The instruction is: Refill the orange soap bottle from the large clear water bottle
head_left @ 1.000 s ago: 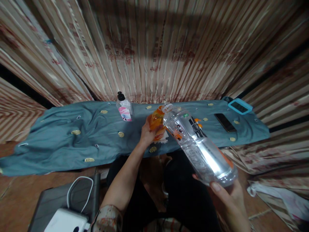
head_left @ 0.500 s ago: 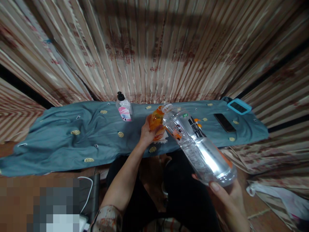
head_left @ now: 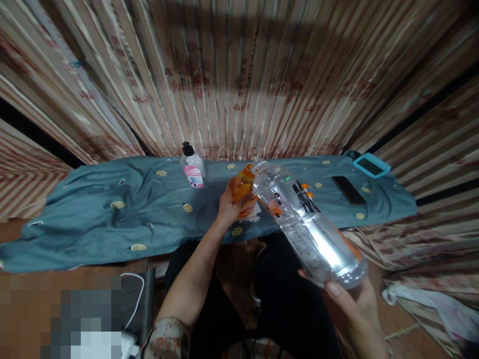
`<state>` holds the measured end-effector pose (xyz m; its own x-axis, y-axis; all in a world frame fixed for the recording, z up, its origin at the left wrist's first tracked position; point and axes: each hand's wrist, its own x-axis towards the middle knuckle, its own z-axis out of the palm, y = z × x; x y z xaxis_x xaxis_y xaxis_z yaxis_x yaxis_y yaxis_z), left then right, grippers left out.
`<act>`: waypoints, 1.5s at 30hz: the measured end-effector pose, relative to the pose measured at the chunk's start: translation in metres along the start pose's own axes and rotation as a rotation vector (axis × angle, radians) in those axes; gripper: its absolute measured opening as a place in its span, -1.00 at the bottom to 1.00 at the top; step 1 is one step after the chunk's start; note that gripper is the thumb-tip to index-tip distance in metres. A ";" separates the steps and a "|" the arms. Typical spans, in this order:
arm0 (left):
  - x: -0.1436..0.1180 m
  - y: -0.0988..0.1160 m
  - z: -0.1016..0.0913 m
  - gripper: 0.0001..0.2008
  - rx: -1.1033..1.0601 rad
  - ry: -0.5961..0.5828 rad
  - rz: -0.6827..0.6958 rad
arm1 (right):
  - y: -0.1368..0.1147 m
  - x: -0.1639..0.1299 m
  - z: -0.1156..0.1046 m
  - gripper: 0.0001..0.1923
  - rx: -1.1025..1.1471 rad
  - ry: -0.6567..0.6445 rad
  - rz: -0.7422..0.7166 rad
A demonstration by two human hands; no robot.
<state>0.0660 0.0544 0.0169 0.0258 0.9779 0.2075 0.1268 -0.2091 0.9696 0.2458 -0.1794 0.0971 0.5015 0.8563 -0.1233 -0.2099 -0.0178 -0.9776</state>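
Observation:
My left hand (head_left: 227,202) is wrapped round an orange bottle (head_left: 245,184) that stands over a white tissue (head_left: 254,213) on the cloth. In my right hand (head_left: 348,299) is a large clear plastic bottle (head_left: 310,224) with a silver and orange label, gripped near its base. It is tilted, with its open mouth touching or very close to the neck of the orange bottle. Whether liquid passes between them I cannot tell. Behind the clear bottle, some small orange pieces (head_left: 307,190) lie partly hidden.
A blue-grey cloth (head_left: 90,199) with pineapple prints covers the table. A black-capped pump bottle (head_left: 193,169) stands at the left. To the right lie a dark phone (head_left: 348,190) and a light-blue framed device (head_left: 371,165). Striped curtains (head_left: 239,75) hang close around.
Almost nothing differs. Both hands and both bottles keep the same position, and the view has shifted very slightly.

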 end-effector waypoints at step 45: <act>0.001 -0.008 0.001 -0.37 -0.011 0.005 0.020 | -0.004 -0.001 0.008 -0.33 0.059 0.015 -0.017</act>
<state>0.0662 0.0575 0.0088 0.0231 0.9734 0.2279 0.1151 -0.2290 0.9666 0.2397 -0.1758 0.1030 0.5177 0.8484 -0.1100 -0.2501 0.0271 -0.9678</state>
